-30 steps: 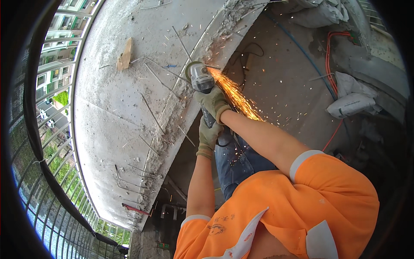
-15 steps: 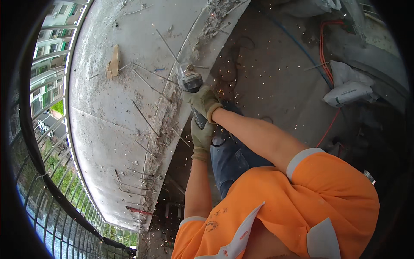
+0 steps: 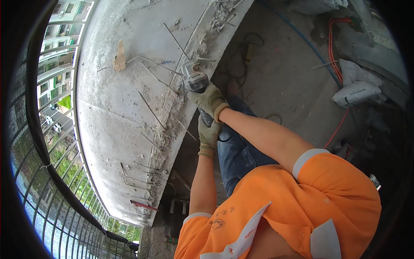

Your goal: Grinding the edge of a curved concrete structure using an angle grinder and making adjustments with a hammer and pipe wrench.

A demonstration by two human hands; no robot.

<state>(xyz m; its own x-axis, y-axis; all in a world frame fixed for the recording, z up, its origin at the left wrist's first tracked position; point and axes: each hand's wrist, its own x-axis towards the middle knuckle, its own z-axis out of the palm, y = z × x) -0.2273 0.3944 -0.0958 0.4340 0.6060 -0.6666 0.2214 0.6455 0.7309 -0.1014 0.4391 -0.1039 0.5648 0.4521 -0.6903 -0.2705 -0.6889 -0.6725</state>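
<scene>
Both my hands wear dusty greenish work gloves and grip an angle grinder (image 3: 196, 79) over the broken edge of a concrete slab (image 3: 112, 95). My right hand (image 3: 209, 102) is closed around the front of its body, just behind the metal gear head. Lower down, my left hand (image 3: 208, 137) wraps the rear of the dark handle. The grinder's head sits beside a thin steel bar (image 3: 176, 42) that sticks out of the rough edge. Its disc is hidden beneath the head, so contact with the bar cannot be made out.
Several bent bars (image 3: 152, 110) jut from the slab edge. A metal railing (image 3: 71, 146) curves along the left, with buildings and greenery beyond. On the lower floor lie white sacks (image 3: 358, 88), a blue hose (image 3: 302, 36), orange cables (image 3: 331, 47) and a black cord (image 3: 243, 64).
Sparks flew across the scene half a second ago; none show now. The whole view has shifted slightly, and both hands keep their grip on the grinder.
</scene>
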